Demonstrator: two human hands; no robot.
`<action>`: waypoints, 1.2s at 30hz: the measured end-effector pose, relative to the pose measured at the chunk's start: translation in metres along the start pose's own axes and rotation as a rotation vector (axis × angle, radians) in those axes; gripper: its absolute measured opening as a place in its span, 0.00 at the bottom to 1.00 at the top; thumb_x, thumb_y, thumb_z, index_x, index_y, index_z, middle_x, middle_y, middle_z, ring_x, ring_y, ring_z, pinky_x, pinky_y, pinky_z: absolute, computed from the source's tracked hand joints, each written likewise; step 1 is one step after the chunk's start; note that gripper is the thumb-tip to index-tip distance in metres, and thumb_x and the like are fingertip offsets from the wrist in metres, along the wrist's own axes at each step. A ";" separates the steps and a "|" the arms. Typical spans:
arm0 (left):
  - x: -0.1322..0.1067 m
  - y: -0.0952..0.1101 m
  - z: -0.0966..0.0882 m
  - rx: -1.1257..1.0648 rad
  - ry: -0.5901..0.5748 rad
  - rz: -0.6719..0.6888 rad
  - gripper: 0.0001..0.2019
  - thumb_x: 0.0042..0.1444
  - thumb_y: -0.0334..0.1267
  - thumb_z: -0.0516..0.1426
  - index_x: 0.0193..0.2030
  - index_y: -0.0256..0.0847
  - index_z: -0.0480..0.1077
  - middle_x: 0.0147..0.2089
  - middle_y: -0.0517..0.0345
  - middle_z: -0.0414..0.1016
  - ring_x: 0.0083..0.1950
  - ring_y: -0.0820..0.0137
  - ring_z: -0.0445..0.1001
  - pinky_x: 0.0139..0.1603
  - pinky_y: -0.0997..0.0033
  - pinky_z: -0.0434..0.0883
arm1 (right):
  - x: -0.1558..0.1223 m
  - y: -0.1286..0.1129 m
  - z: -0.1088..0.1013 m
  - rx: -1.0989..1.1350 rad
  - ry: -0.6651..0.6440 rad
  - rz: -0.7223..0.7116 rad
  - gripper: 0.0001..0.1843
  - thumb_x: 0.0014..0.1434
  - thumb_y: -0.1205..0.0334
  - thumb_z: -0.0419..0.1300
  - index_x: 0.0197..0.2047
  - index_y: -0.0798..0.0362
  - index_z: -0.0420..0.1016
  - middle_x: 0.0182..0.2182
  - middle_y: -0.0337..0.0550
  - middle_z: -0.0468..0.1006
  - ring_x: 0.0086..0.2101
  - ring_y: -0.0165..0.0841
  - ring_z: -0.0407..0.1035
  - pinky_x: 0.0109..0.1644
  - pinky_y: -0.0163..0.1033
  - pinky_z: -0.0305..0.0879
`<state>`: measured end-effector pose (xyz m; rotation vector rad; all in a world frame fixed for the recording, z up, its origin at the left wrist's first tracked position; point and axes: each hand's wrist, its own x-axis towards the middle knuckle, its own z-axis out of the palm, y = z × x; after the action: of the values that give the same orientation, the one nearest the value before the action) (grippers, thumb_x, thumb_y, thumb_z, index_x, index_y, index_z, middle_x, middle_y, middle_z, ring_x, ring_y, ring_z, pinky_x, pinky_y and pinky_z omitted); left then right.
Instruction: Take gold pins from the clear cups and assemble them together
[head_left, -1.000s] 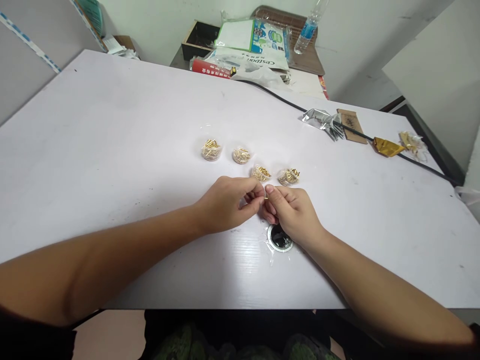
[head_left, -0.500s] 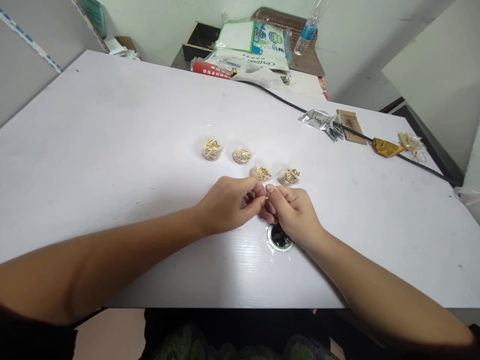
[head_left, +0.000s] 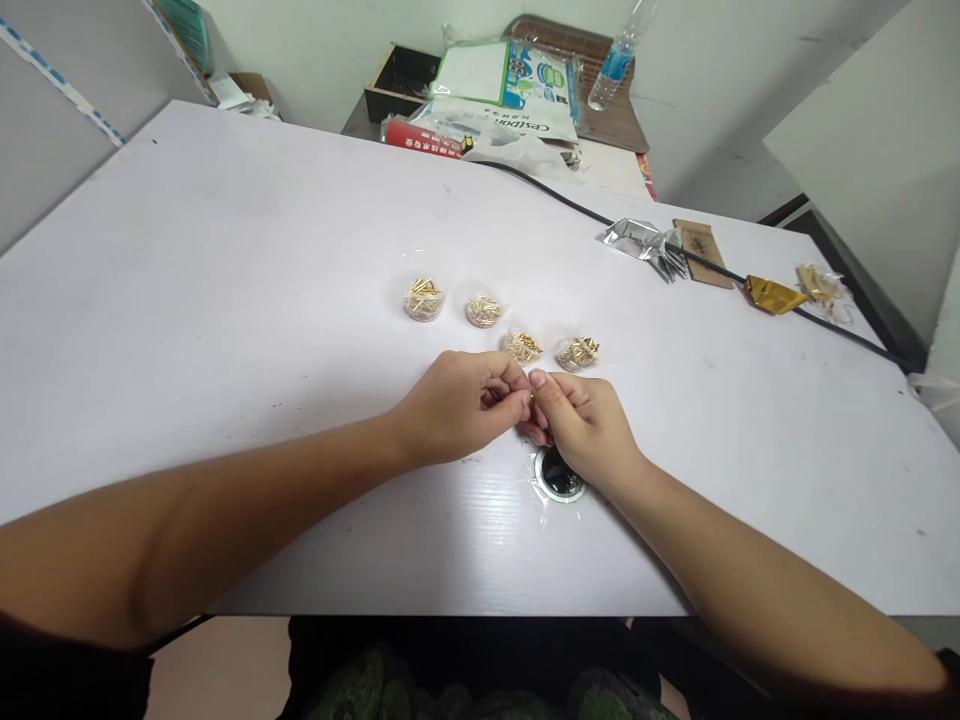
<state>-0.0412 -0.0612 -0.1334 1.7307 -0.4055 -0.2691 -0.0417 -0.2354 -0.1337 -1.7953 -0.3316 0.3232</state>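
My left hand and my right hand meet fingertip to fingertip above the white table. Both are closed in a pinch. Between them shows a tiny bit of a small gold-coloured metal pin; the fingers hide most of it. Just beyond my fingers stand two small clear cups of gold pieces, a left one and a right one. Farther back and left are two more, a nearer cup and a farther cup. A round black hole with a pale rim lies partly under my right hand.
A black cable crosses the back right of the table, with silver foil, gold foil and a cardboard piece along it. Behind the table are a water bottle, a black box and plastic packaging.
Both hands have shifted very slightly, still pinched together. Less of the gold pin shows between the fingertips. The cups have not moved.
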 end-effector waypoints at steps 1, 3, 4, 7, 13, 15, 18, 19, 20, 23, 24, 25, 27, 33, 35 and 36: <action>0.000 0.000 0.000 -0.041 -0.017 -0.021 0.03 0.55 0.31 0.57 0.34 0.35 0.71 0.33 0.56 0.79 0.35 0.70 0.79 0.40 0.70 0.77 | 0.000 0.000 0.000 0.001 -0.001 0.000 0.27 0.68 0.47 0.52 0.21 0.54 0.58 0.16 0.37 0.65 0.19 0.24 0.60 0.23 0.32 0.58; 0.001 0.001 0.000 -0.120 -0.051 -0.054 0.02 0.55 0.30 0.56 0.34 0.34 0.70 0.33 0.55 0.79 0.37 0.69 0.80 0.42 0.68 0.78 | 0.000 0.000 0.000 -0.007 -0.003 0.001 0.27 0.68 0.47 0.52 0.21 0.55 0.59 0.16 0.37 0.65 0.19 0.24 0.60 0.24 0.32 0.58; 0.001 0.001 0.000 -0.154 -0.067 -0.071 0.02 0.55 0.29 0.56 0.34 0.34 0.70 0.34 0.55 0.80 0.37 0.69 0.80 0.43 0.68 0.78 | 0.000 0.000 0.000 -0.012 -0.007 0.000 0.27 0.68 0.48 0.52 0.21 0.55 0.59 0.16 0.37 0.65 0.19 0.24 0.61 0.24 0.32 0.59; 0.004 0.002 -0.001 -0.223 -0.098 -0.123 0.02 0.56 0.28 0.57 0.33 0.32 0.69 0.33 0.54 0.79 0.36 0.70 0.80 0.41 0.71 0.78 | 0.001 0.000 -0.001 -0.025 -0.017 -0.004 0.27 0.68 0.48 0.52 0.21 0.55 0.60 0.16 0.38 0.66 0.19 0.24 0.61 0.24 0.31 0.59; 0.008 0.003 -0.004 -0.281 -0.097 -0.121 0.02 0.56 0.25 0.56 0.33 0.32 0.68 0.31 0.57 0.77 0.33 0.78 0.77 0.35 0.80 0.74 | 0.003 -0.001 -0.002 0.038 -0.008 0.019 0.29 0.67 0.45 0.53 0.21 0.56 0.60 0.16 0.38 0.67 0.19 0.23 0.61 0.22 0.31 0.57; 0.008 0.004 -0.005 -0.297 -0.097 -0.128 0.03 0.55 0.24 0.56 0.31 0.32 0.67 0.29 0.59 0.76 0.31 0.79 0.75 0.34 0.80 0.72 | 0.004 -0.001 -0.002 0.092 0.011 0.037 0.30 0.66 0.42 0.53 0.21 0.56 0.60 0.16 0.39 0.67 0.19 0.24 0.62 0.22 0.31 0.56; 0.007 0.004 -0.007 -0.319 -0.090 -0.127 0.03 0.56 0.25 0.55 0.31 0.33 0.67 0.29 0.59 0.75 0.31 0.79 0.73 0.34 0.78 0.71 | 0.004 0.001 -0.003 0.162 0.037 0.031 0.29 0.65 0.41 0.53 0.22 0.56 0.62 0.17 0.39 0.67 0.20 0.25 0.62 0.22 0.31 0.56; 0.007 0.004 -0.007 -0.323 -0.087 -0.123 0.03 0.57 0.27 0.55 0.32 0.33 0.67 0.29 0.59 0.75 0.31 0.79 0.72 0.35 0.77 0.70 | 0.005 0.001 -0.004 0.181 0.041 0.014 0.28 0.66 0.42 0.53 0.23 0.56 0.62 0.17 0.38 0.67 0.20 0.25 0.61 0.22 0.31 0.55; 0.007 0.003 -0.008 -0.328 -0.084 -0.118 0.03 0.57 0.29 0.56 0.32 0.33 0.67 0.29 0.59 0.75 0.31 0.78 0.71 0.34 0.77 0.70 | 0.005 0.002 -0.005 0.201 0.051 -0.020 0.27 0.66 0.43 0.53 0.24 0.56 0.63 0.17 0.38 0.66 0.20 0.25 0.61 0.22 0.31 0.55; 0.006 0.000 -0.009 -0.344 -0.080 -0.112 0.06 0.59 0.34 0.56 0.34 0.34 0.66 0.29 0.59 0.74 0.31 0.78 0.70 0.34 0.76 0.69 | 0.004 0.003 -0.006 0.256 0.069 -0.115 0.22 0.66 0.45 0.55 0.29 0.55 0.66 0.19 0.36 0.66 0.20 0.24 0.62 0.23 0.30 0.57; 0.006 -0.001 -0.009 -0.353 -0.081 -0.119 0.06 0.60 0.35 0.56 0.34 0.35 0.66 0.30 0.59 0.73 0.31 0.78 0.69 0.35 0.75 0.68 | 0.003 0.002 -0.006 0.267 0.070 -0.132 0.21 0.65 0.46 0.57 0.30 0.55 0.66 0.18 0.35 0.66 0.20 0.24 0.62 0.23 0.30 0.57; 0.005 -0.002 -0.009 -0.364 -0.080 -0.130 0.07 0.60 0.37 0.56 0.34 0.35 0.65 0.30 0.59 0.73 0.31 0.77 0.69 0.35 0.75 0.68 | 0.003 0.001 -0.006 0.271 0.070 -0.143 0.19 0.64 0.48 0.58 0.31 0.55 0.67 0.18 0.34 0.66 0.19 0.24 0.63 0.22 0.30 0.58; 0.005 -0.003 -0.009 -0.376 -0.077 -0.148 0.08 0.61 0.38 0.56 0.35 0.35 0.65 0.30 0.59 0.73 0.31 0.77 0.69 0.35 0.75 0.68 | 0.002 -0.001 -0.006 0.260 0.059 -0.142 0.16 0.64 0.50 0.60 0.33 0.55 0.69 0.16 0.33 0.67 0.18 0.24 0.63 0.21 0.30 0.58; 0.006 -0.004 -0.010 -0.399 -0.066 -0.135 0.10 0.62 0.40 0.56 0.35 0.35 0.64 0.29 0.59 0.72 0.31 0.76 0.69 0.36 0.74 0.68 | 0.003 -0.002 -0.005 0.173 0.067 -0.286 0.11 0.65 0.56 0.59 0.35 0.55 0.72 0.22 0.40 0.76 0.23 0.26 0.70 0.24 0.31 0.63; 0.005 -0.003 -0.010 -0.364 -0.036 -0.129 0.09 0.62 0.40 0.55 0.35 0.36 0.63 0.28 0.59 0.71 0.31 0.76 0.69 0.35 0.74 0.68 | 0.002 -0.001 -0.005 0.179 0.063 -0.294 0.12 0.66 0.56 0.57 0.36 0.56 0.71 0.22 0.41 0.76 0.23 0.26 0.71 0.24 0.31 0.64; 0.005 -0.002 -0.010 -0.336 -0.014 -0.124 0.09 0.62 0.40 0.55 0.35 0.36 0.63 0.28 0.59 0.71 0.30 0.76 0.69 0.35 0.74 0.68 | 0.002 -0.001 -0.005 0.181 0.061 -0.282 0.12 0.67 0.55 0.56 0.37 0.56 0.71 0.22 0.41 0.75 0.23 0.26 0.70 0.24 0.31 0.64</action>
<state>-0.0330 -0.0541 -0.1333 1.4253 -0.2464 -0.4146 -0.0380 -0.2386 -0.1321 -1.5538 -0.4900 0.0954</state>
